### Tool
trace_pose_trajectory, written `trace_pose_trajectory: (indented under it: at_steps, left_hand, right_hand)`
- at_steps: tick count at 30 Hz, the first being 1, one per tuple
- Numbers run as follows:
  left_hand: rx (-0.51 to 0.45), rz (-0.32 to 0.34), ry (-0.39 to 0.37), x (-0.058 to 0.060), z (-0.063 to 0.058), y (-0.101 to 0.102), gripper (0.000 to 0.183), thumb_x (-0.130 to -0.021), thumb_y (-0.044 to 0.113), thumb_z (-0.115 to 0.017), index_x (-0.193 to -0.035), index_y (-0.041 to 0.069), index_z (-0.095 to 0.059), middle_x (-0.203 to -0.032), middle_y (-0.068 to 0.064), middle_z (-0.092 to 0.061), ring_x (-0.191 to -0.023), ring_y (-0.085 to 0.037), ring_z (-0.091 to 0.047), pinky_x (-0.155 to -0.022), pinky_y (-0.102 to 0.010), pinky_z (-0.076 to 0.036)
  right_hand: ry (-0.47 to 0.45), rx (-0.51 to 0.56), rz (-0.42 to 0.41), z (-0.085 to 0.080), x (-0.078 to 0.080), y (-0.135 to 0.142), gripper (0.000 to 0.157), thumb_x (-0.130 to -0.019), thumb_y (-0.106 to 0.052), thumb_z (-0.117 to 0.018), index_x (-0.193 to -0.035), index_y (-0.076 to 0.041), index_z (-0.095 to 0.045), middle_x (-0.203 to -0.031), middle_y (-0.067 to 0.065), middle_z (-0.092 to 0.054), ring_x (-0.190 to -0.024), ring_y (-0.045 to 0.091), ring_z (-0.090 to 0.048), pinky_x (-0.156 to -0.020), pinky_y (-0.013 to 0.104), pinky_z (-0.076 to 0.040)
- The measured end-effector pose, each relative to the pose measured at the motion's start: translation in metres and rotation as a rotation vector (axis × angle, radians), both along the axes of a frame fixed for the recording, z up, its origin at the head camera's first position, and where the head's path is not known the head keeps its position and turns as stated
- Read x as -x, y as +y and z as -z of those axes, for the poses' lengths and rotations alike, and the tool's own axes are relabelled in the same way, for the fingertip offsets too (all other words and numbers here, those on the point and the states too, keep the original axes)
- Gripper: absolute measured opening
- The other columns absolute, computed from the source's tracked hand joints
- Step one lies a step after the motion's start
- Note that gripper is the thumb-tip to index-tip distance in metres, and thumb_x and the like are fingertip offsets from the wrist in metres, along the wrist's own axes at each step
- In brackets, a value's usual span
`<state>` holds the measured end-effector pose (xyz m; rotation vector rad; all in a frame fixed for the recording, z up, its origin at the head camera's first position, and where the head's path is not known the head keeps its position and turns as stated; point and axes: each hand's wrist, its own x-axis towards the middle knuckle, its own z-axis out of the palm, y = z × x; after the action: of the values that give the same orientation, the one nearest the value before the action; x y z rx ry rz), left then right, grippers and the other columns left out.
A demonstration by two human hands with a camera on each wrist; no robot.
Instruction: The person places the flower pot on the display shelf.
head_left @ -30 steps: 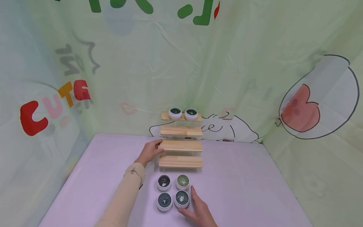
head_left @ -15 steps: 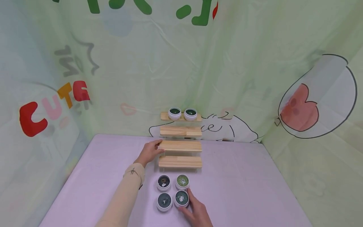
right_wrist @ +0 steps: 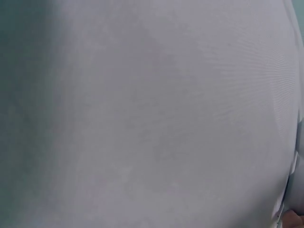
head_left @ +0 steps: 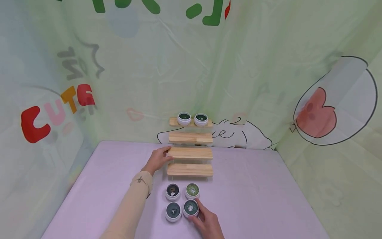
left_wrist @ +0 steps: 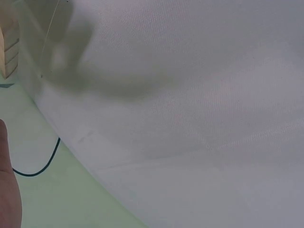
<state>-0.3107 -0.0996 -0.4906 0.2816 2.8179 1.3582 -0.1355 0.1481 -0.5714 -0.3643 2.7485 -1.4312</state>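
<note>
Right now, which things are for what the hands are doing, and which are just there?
Probably for the job:
wooden stand, held by the left fingers
green jar, held by the right fingers
three other jars on the table
two jars on the top shelf

Just there:
curtain
red heart picture

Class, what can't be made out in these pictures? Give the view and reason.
Head: forearm beyond the right hand, cut off by the bottom edge.
Head: white mark in its jar, too small to identify.
Left wrist: most of the left hand, cut off by the left edge.
Right wrist: dark patch, too blurred to name.
</note>
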Motion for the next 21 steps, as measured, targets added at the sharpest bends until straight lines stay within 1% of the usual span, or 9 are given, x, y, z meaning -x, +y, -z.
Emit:
trace_pose_trajectory:
  at_steps: [4,11,17,21]
  left_hand:
    - [-0.001,-0.006,-0.003,0.001,0.0001,-0.0006,0.06,-0.088,0.019,-0.074,-0.139,-0.004,-0.051,-0.138,-0.022,-0.053,-0.123,-0.035,-0.055,-0.101,-0.039,-0.051]
    - [-0.011,-0.004,0.0,-0.0026,-0.0056,0.0007,0.06,-0.088,0.016,-0.074,-0.139,-0.005,-0.05,-0.138,-0.022,-0.053,-0.123,-0.035,-0.055,-0.101,-0.04,-0.05]
    - [-0.013,-0.002,-0.004,-0.0041,-0.0065,0.0017,0.059,-0.088,0.016,-0.073,-0.139,-0.005,-0.05,-0.138,-0.022,-0.053,-0.123,-0.034,-0.055,-0.101,-0.039,-0.05]
    - [-0.019,-0.002,-0.01,-0.0045,-0.0071,0.0021,0.06,-0.088,0.016,-0.073,-0.139,-0.005,-0.05,-0.138,-0.023,-0.053,-0.124,-0.035,-0.054,-0.102,-0.04,-0.05]
  right_hand:
    - [0.009,0.004,0.015,-0.0003,0.0011,-0.0002,0.074,-0.085,-0.037,-0.075,-0.136,0.01,-0.051,-0.136,0.023,-0.054,-0.122,0.035,-0.055,-0.099,0.034,-0.05]
    - [-0.014,0.071,0.013,0.0067,0.0029,-0.0016,0.081,-0.083,-0.035,-0.078,-0.137,0.015,-0.044,-0.138,0.031,-0.047,-0.123,0.036,-0.053,-0.098,0.029,-0.05]
    - [0.009,0.049,0.045,0.0059,0.0015,-0.004,0.078,-0.082,-0.036,-0.079,-0.135,0.012,-0.05,-0.134,0.028,-0.054,-0.119,0.034,-0.057,-0.096,0.03,-0.052]
    - [0.008,0.061,0.063,0.0036,0.0001,-0.0048,0.074,-0.08,-0.032,-0.081,-0.134,0.009,-0.052,-0.132,0.026,-0.057,-0.117,0.032,-0.06,-0.095,0.029,-0.053]
